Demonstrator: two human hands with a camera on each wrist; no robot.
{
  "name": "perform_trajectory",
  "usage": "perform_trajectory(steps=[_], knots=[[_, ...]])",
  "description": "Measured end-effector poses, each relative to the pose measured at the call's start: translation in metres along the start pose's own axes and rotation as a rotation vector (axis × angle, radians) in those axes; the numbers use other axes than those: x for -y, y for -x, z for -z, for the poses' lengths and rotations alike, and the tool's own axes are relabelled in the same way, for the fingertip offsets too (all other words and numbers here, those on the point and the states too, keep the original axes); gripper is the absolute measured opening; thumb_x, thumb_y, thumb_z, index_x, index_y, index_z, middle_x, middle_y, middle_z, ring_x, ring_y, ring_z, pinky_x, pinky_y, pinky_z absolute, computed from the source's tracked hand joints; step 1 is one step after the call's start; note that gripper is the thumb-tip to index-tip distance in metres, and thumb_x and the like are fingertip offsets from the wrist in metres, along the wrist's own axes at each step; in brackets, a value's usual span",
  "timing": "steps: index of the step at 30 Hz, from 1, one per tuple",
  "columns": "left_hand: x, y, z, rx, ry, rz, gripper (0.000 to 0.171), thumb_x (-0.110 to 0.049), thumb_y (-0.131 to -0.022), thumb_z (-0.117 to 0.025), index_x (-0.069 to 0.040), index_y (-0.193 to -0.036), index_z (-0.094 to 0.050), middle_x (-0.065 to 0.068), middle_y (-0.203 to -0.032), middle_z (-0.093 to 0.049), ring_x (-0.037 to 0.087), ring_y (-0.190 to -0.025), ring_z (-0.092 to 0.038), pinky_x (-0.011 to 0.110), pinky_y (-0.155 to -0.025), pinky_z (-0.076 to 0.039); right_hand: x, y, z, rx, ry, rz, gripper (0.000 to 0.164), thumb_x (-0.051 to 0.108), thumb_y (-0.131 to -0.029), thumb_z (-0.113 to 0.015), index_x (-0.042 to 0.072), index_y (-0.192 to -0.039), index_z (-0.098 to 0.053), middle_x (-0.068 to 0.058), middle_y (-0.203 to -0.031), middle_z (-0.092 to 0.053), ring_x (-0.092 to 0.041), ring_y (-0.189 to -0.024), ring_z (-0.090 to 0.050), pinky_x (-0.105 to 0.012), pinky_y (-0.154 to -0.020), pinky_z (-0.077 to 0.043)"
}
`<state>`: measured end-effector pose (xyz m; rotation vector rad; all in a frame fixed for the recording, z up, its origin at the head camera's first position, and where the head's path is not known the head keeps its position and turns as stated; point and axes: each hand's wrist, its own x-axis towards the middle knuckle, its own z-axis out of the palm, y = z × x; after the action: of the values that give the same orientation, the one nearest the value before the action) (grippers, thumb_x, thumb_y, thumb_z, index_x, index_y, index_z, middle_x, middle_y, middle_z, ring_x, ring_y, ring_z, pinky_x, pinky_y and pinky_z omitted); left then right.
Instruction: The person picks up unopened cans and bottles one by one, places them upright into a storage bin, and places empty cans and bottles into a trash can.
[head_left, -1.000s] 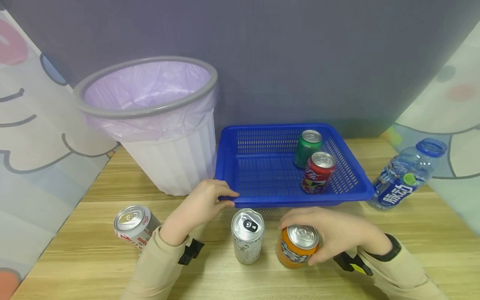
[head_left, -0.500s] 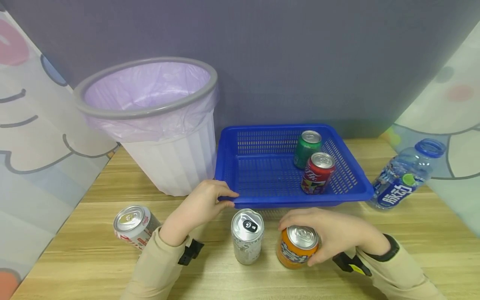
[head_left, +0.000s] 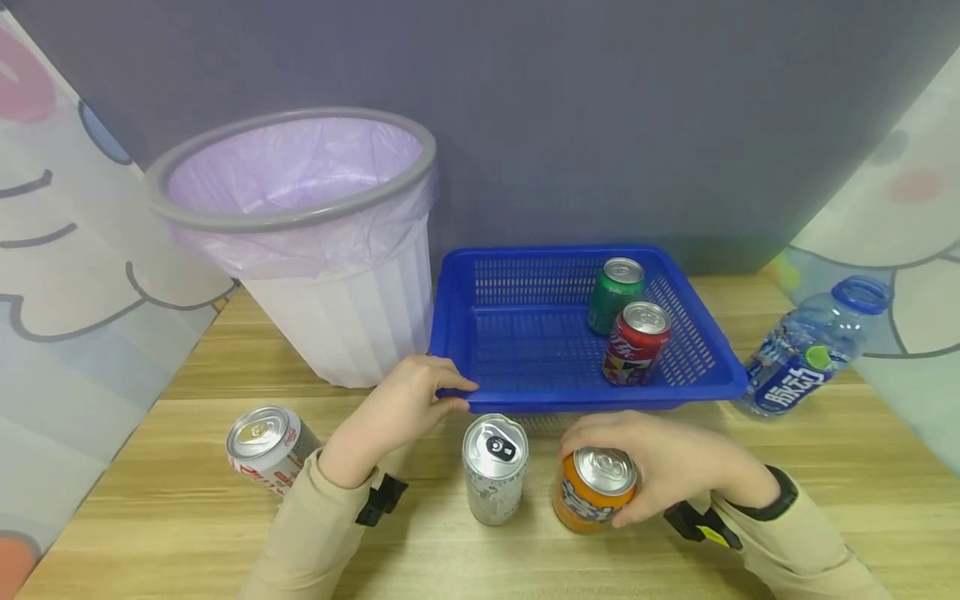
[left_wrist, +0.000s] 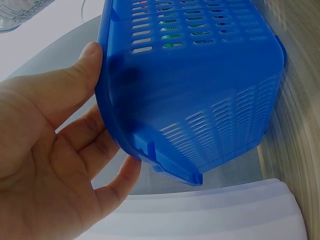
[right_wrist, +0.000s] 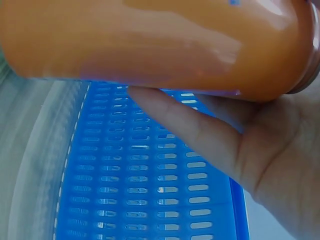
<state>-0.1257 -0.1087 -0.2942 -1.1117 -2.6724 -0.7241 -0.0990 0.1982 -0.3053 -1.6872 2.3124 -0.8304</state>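
Observation:
In the head view my left hand [head_left: 408, 404] holds the near left corner of a blue plastic basket [head_left: 540, 399]. The left wrist view shows the thumb on one side of its rim [left_wrist: 107, 95] and fingertips on the other. My right hand [head_left: 660, 458] grips an orange soda can [head_left: 588, 506] that stands upright on the table, thumb and fingers on opposite sides. Seen from the right wrist, this orange can [right_wrist: 160, 42] lies along the fingers. Between the hands stands a pale silver can [head_left: 495, 492] with its top opened.
A green can [head_left: 611, 304] and a red can [head_left: 633, 350] stand in the basket's right side. Left of it is a white bin [head_left: 360, 308] with a purple liner. A silver Coca-Cola can [head_left: 270, 450] is near my left forearm; a blue plastic bottle [head_left: 802, 367] stands far right.

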Motion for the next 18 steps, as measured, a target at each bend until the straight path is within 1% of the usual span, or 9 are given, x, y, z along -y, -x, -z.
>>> perform_trajectory(steps=[7, 10, 18], knots=[[-0.0003, -0.0008, 0.0002, -0.001, -0.004, -0.005, 0.02, -0.01, -0.076, -0.074, -0.006, -0.095, -0.073, 0.001, -0.081, -0.069, 0.013, -0.077, -0.064, 0.026, -0.073, -0.053, 0.0004, -0.0005, 0.0005, -0.014, -0.009, -0.013, 0.066, 0.026, -0.066, -0.083, 0.015, -0.122, -0.051, 0.002, -0.115, -0.059, -0.011, -0.101, -0.059, -0.026, -0.078, -0.054], [0.0, -0.0014, 0.0005, 0.003, -0.007, -0.004, 0.02, -0.01, -0.076, -0.073, -0.006, -0.095, -0.073, 0.0, -0.081, -0.069, 0.013, -0.077, -0.064, 0.026, -0.073, -0.053, -0.0005, -0.0008, 0.0011, -0.02, -0.008, -0.006, 0.065, 0.027, -0.066, -0.083, 0.015, -0.122, -0.051, 0.002, -0.114, -0.06, -0.011, -0.099, -0.059, -0.026, -0.078, -0.054], [0.001, -0.0019, 0.0025, 0.008, -0.002, 0.007, 0.02, -0.009, -0.076, -0.073, -0.006, -0.096, -0.073, 0.0, -0.08, -0.068, 0.012, -0.076, -0.063, 0.024, -0.071, -0.052, -0.0068, -0.0037, 0.0037, -0.041, 0.029, 0.059, 0.065, 0.027, -0.065, -0.084, 0.011, -0.119, -0.052, -0.002, -0.11, -0.062, -0.013, -0.096, -0.061, -0.023, -0.077, -0.054]])
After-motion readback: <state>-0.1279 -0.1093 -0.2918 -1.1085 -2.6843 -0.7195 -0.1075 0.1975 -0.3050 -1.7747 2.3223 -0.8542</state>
